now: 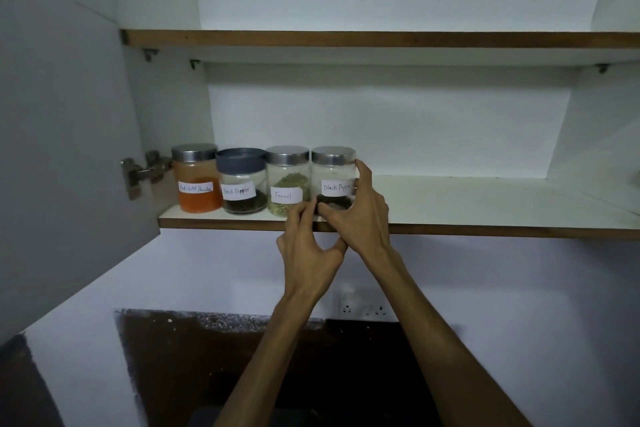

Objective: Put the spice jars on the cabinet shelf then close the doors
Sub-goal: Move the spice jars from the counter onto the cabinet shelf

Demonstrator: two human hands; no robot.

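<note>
right hand (pixel 360 211) grips black pepper jar (pixel 333 180) at the shelf (pixel 485 230) edge; left hand (pixel 306 243), fingers loosely curled, touches its 7 o'clock base. risk: a nudge toward 9 o'clock knocks fennel jar (pixel 286 181); a pull toward 6 o'clock tips it off.

The right hand (pixel 360 208) covers the end of the rightmost black pepper jar (pixel 333 180) label, the left hand (pixel 308 239) hides the fennel jar (pixel 286 180) base corner, and the frame crops the lower shelf (pixel 485 198) at right.

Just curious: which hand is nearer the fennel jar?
Left. The left hand has fingertips at the fennel jar base; the right hand grips the neighbouring black pepper jar.
</note>
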